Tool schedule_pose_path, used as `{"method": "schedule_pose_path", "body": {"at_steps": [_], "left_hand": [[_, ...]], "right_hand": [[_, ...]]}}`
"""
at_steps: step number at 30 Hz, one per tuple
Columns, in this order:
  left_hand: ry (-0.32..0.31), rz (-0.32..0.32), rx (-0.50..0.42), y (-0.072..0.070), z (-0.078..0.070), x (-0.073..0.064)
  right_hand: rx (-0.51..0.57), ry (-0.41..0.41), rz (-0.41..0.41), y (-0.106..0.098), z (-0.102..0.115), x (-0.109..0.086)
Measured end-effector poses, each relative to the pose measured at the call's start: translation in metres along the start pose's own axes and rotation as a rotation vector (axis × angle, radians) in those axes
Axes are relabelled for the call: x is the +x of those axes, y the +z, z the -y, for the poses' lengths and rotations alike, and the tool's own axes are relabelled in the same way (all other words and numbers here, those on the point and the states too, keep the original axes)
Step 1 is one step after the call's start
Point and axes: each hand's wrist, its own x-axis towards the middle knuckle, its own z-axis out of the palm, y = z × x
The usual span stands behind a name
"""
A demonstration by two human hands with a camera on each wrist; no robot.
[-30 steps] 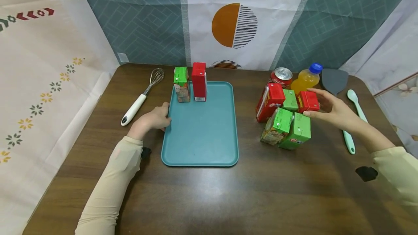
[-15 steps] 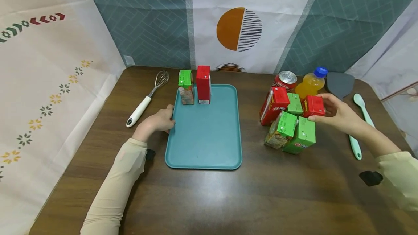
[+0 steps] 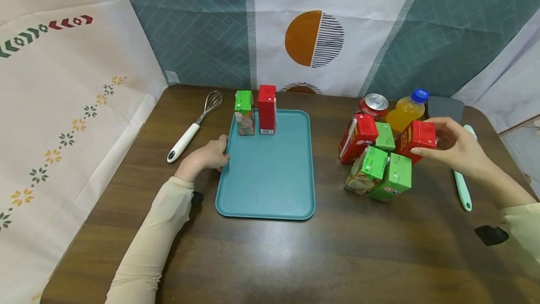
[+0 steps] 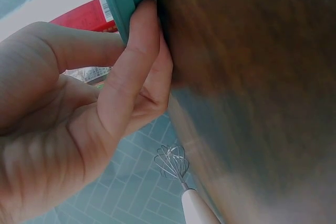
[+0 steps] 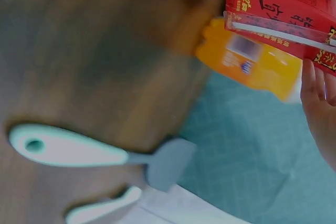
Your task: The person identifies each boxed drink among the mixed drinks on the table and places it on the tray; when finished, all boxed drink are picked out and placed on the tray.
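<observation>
My left hand point(image 3: 212, 154) pinches the left rim of the teal tray point(image 3: 270, 177); thumb and fingers meet at its edge in the left wrist view. Upright at the tray's far left are a green drink carton point(image 3: 244, 118) and a red drink carton point(image 3: 266, 111). On the right, my right hand point(image 3: 457, 149) holds another red drink carton point(image 3: 422, 134) between thumb and fingers, leaning it slightly. The straw on its side shows in the right wrist view. Beside it stand another red carton point(image 3: 358, 139) and several green cartons point(image 3: 394, 177), packed close.
A red soda can point(image 3: 374, 106) and an orange drink bottle point(image 3: 405, 114) stand behind the cartons. A grey spatula point(image 3: 447, 108) and a mint-handled utensil point(image 3: 463, 191) lie at the far right. The whisk point(image 3: 183, 142) is left of the tray. Hanging cloths border the table.
My right hand has drawn the red carton up and to the right, away from the group, so more of its front shows. My left hand stays at the tray; the head view shifted slightly.
</observation>
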Motion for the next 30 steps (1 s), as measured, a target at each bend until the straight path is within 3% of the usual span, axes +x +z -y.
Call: {"method": "schedule_pose_path", "body": {"at_steps": [10,19,26,30], "left_hand": [[0.020,0.007,-0.006,-0.001,-0.008,0.003],[-0.005,0.008,0.006,0.002,-0.005,0.000],[-0.030,0.010,0.019,0.002,-0.004,-0.001],[-0.038,0.016,0.039,0.001,-0.006,-0.002]], "right_hand": [[-0.089,-0.082,-0.089,-0.034,0.030,-0.005],[0.010,-0.139,-0.193,-0.047,0.070,0.012],[0.046,-0.164,-0.243,-0.035,0.106,0.030],[0.210,-0.184,-0.222,-0.016,0.132,0.044]]}}
